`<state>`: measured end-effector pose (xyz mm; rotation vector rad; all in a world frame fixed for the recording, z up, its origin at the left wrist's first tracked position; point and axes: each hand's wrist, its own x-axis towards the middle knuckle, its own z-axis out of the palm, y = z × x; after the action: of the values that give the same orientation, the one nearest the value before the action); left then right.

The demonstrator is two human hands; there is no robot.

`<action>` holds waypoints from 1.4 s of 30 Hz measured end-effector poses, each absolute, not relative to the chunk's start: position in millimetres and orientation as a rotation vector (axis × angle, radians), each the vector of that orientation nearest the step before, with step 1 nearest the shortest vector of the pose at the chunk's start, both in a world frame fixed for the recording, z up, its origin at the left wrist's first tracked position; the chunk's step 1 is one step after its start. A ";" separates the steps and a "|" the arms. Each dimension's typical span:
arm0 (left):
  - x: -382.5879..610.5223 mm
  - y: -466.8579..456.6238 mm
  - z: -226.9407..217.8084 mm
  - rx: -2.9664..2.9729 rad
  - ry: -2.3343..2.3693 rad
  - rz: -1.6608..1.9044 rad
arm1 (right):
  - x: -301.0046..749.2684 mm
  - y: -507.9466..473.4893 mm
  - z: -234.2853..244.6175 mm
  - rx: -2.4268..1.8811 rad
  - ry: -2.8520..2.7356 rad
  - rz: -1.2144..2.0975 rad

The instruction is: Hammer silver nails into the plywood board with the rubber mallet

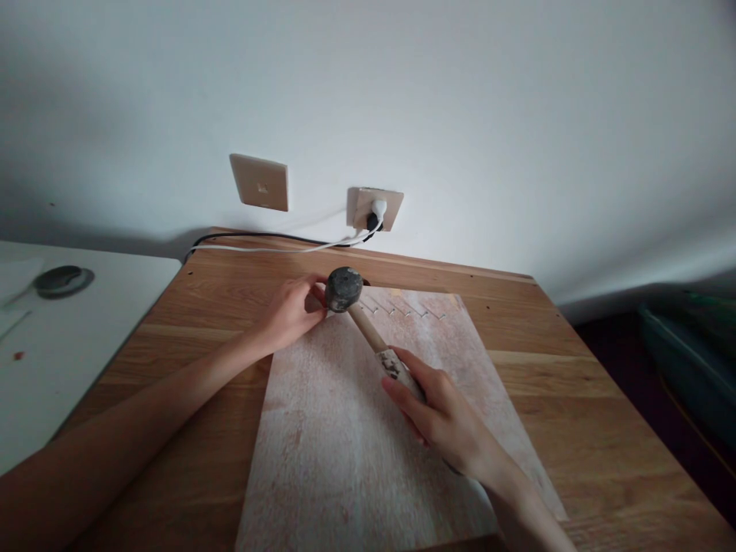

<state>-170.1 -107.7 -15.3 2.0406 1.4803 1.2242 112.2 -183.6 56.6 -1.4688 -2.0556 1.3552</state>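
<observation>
My right hand [440, 410] is wrapped round the wooden handle of a mallet [368, 326] with a dark round head [343, 289]. The head sits over the far left corner of a pale wooden board [345, 429]. My left hand [293, 310] rests at that corner, its fingers curled and pinched just beside the mallet head; what they pinch is hidden by the head. A row of small nails [405, 308] stands in the board along its far edge, to the right of the head.
The board lies on a wooden table [575, 383] against a white wall. A wall plate [260, 182] and a socket [373, 208] with plugged cables [270, 244] are behind. A white surface [86, 337] with a dark round object [60, 280] lies left.
</observation>
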 end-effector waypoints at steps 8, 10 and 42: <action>-171.3 -109.6 -14.4 2.054 1.528 1.201 | 110.3 -190.1 55.5 -1.485 -2.034 1.394; -171.5 -109.8 -13.8 2.045 1.527 1.200 | 108.4 -191.4 56.2 -1.488 -2.043 1.390; -172.6 -111.1 -14.1 2.114 1.427 1.215 | 143.7 -269.9 33.3 -1.490 -1.077 1.416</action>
<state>-172.6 -111.1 -14.1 2.1136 1.4274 1.2153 143.7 -269.9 33.3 -1.4895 -1.0770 1.4159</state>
